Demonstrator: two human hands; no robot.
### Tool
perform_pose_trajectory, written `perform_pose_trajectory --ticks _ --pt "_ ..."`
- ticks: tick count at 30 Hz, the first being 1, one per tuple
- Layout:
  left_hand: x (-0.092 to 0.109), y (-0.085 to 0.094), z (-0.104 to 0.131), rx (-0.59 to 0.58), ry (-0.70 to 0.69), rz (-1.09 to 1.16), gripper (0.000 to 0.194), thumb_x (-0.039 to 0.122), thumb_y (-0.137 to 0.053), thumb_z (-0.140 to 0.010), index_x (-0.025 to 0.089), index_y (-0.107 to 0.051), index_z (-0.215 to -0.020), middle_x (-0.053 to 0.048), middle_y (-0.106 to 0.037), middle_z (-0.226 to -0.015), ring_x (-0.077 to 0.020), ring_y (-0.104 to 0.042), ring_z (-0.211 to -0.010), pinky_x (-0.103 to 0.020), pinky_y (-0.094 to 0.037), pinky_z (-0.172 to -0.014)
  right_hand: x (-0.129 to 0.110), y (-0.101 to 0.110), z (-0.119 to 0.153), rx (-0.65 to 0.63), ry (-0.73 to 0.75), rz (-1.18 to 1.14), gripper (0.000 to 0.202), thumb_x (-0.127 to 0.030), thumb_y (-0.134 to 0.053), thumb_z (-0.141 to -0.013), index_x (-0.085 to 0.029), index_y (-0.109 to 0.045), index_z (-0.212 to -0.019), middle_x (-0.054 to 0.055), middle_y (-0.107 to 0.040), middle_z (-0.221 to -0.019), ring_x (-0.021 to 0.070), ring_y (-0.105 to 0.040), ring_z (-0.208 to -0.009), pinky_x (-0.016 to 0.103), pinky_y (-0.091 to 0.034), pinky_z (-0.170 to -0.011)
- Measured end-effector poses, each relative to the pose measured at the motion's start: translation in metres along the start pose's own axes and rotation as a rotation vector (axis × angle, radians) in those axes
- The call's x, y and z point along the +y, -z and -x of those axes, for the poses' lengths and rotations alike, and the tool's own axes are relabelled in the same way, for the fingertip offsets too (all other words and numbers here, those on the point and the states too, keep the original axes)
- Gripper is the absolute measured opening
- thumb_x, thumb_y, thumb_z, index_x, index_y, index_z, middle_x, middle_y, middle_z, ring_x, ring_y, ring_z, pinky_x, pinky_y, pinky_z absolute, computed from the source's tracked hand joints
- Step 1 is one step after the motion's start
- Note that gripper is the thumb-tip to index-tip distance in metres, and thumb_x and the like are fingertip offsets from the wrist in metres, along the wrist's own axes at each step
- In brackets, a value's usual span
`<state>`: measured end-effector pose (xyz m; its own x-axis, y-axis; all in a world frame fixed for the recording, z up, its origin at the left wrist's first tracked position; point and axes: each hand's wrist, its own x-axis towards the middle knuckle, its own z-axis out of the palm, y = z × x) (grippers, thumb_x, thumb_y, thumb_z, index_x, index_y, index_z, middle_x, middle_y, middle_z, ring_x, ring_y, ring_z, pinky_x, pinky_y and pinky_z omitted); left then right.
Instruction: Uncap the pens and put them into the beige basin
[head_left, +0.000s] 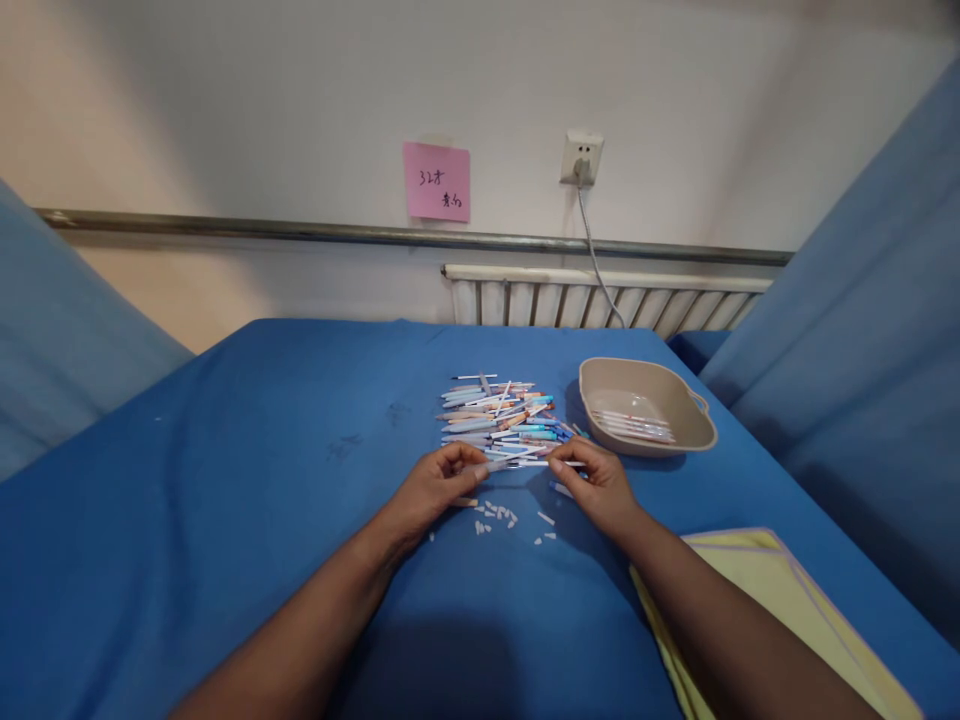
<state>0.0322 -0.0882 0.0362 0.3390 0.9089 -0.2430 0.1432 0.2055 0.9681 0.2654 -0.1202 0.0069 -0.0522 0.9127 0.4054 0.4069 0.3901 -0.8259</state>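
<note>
My left hand [439, 482] pinches a translucent pale pen barrel [498, 466] between thumb and fingers. Facing it, my right hand [600, 486] is closed on a thin white pen refill [536, 463] that points left. The refill's tip meets the barrel's end; whether it is inside, I cannot tell. Just beyond both hands lies a pile of pen parts [495, 415], with grey, orange, teal and blue barrels and white refills. Small white pieces [495, 512] are scattered on the near side. A tan piece [465, 502] shows beside my left fingers, and a blue-tipped piece [561, 489] under my right hand.
A beige plastic basin [694, 425] at the right holds several slim pens [634, 427]. A folded yellow cloth [750, 560] lies under my right forearm. Blue cloth [262, 450] covers the table. Behind are a radiator [540, 300] and a plugged socket [582, 160]; blue curtains [862, 250] hang at both sides.
</note>
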Motion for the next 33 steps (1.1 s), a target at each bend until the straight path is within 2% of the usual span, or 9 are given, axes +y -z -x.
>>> perform_pose_trajectory --ticks 7,12,19,26,33 --pt "-0.008 -0.005 -0.002 -0.023 -0.104 -0.074 0.029 0.036 -0.073 -0.067 0.015 -0.063 -0.084 0.0 -0.059 -0.077 -0.0114 -0.054 -0.065 -0.021 -0.045 -0.058 -0.005 -0.001 0.001 -0.103 0.061 0.05 0.014 -0.025 -0.051 -0.086 -0.019 -0.061 -0.078 0.002 -0.061 -0.077 0.0155 -0.057 -0.074 0.027 -0.043 -0.07" --pt "-0.017 -0.016 0.0 -0.057 -0.225 -0.14 0.024 0.033 -0.071 -0.07 0.014 -0.065 -0.084 -0.002 -0.062 -0.077 -0.013 -0.055 -0.069 -0.022 -0.044 -0.061 -0.01 -0.013 0.008 -0.19 0.013 0.016 0.007 -0.022 -0.049 -0.087 -0.019 -0.055 -0.084 0.001 -0.059 -0.078 0.0143 -0.055 -0.073 0.025 -0.041 -0.067" --pt "-0.018 -0.023 0.005 -0.04 -0.201 -0.081 0.022 0.029 -0.071 -0.068 0.013 -0.066 -0.083 -0.001 -0.063 -0.076 -0.0127 -0.055 -0.068 -0.022 -0.043 -0.063 -0.018 -0.022 0.018 -0.201 -0.091 -0.044 0.015 -0.029 -0.043 -0.092 -0.021 -0.048 -0.104 0.003 -0.058 -0.09 0.0158 -0.056 -0.08 0.028 -0.044 -0.072" --pt "-0.021 -0.024 0.004 -0.054 -0.211 -0.068 0.021 0.03 -0.072 -0.068 0.014 -0.065 -0.081 -0.001 -0.063 -0.074 -0.0131 -0.055 -0.068 -0.023 -0.044 -0.062 -0.028 -0.017 0.018 -0.256 -0.03 0.007 0.025 -0.033 -0.047 -0.091 -0.02 -0.044 -0.112 0.006 -0.056 -0.104 0.0182 -0.055 -0.093 0.031 -0.043 -0.081" --pt "-0.024 -0.021 0.001 -0.042 -0.212 -0.088 0.02 0.028 -0.072 -0.068 0.013 -0.067 -0.081 -0.001 -0.065 -0.075 -0.0135 -0.057 -0.068 -0.023 -0.043 -0.065 -0.032 -0.016 0.019 -0.352 -0.024 -0.054 0.028 -0.035 -0.045 -0.092 -0.021 -0.041 -0.115 0.006 -0.054 -0.107 0.0169 -0.055 -0.088 0.031 -0.044 -0.079"
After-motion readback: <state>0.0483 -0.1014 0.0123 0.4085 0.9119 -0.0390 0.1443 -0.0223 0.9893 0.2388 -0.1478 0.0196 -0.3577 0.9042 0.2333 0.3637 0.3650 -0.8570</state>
